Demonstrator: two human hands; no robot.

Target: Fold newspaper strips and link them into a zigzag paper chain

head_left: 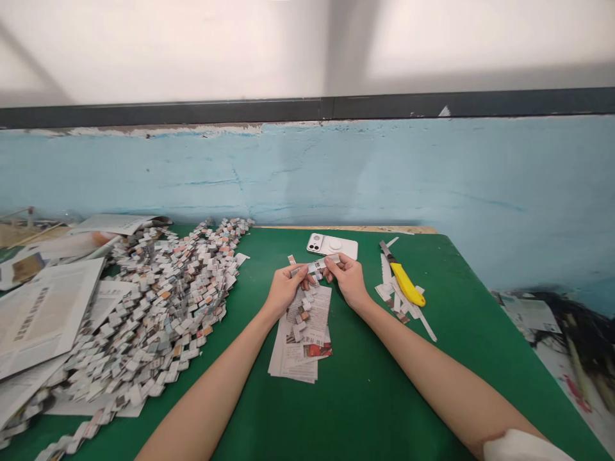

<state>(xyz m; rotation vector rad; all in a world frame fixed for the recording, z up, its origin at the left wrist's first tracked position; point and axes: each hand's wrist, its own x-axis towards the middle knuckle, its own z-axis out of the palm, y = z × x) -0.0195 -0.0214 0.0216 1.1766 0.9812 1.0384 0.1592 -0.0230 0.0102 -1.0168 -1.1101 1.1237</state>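
Between my two hands a folded newspaper strip is stretched out, printed with dark characters. My left hand pinches its left end, and my right hand pinches its right end. Below the fingers dangles a short zigzag chain of folded paper; which fingers hold it I cannot tell. Under the chain lies a stack of cut newspaper pieces, one with a red picture. A white phone rests face down just behind my hands.
A yellow utility knife lies on paper scraps to the right. A large heap of folded paper chains covers the left of the green table, beside newspaper sheets. The blue wall stands behind.
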